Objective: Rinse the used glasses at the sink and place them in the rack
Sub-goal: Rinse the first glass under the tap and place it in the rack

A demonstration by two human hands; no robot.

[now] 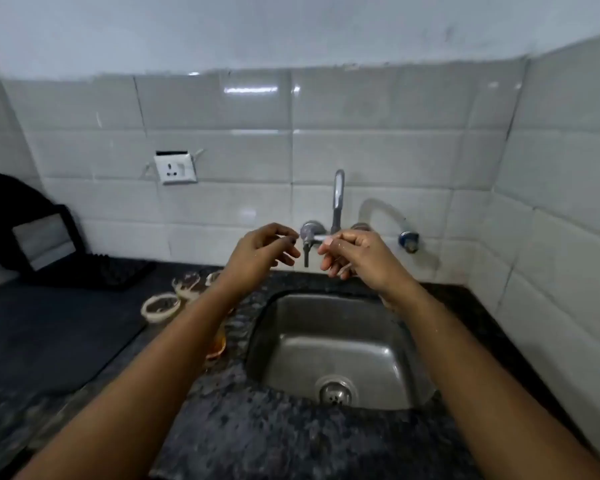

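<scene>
At your ten o'clock, a black rack (84, 271) sits on the dark counter (291, 441) against the tiled wall (378, 109), with a black object leaning behind it that is too dim to name. A white socket (175, 167) is fixed to the tiles above and to the right of the rack.

Between the rack and the sink, at about nine o'clock from the basin, the used glasses (174, 299) stand together on the counter. You can see three rims plainly, each with a pale film inside, and one amber-tinted glass (217, 344) partly hidden under your left forearm.

Your left hand (262, 252) is raised at twelve o'clock over the sink (336, 351), fingers loosely curled, holding nothing. Its fingertips are just beside the tap valve (309, 233) on the wall, but contact cannot be told.

The tap spout (337, 199) rises upright between your two hands.

Your right hand (352, 252) is at one o'clock, level with the left and apart from it. Its fingers curl inward near the tap's white handle (321, 239); whether they grip it cannot be told.

A clear hose (381, 211) arcs along the wall to a blue fitting (407, 239) at two o'clock.

The steel basin lies below your hands, its drain (335, 393) at six o'clock.
</scene>
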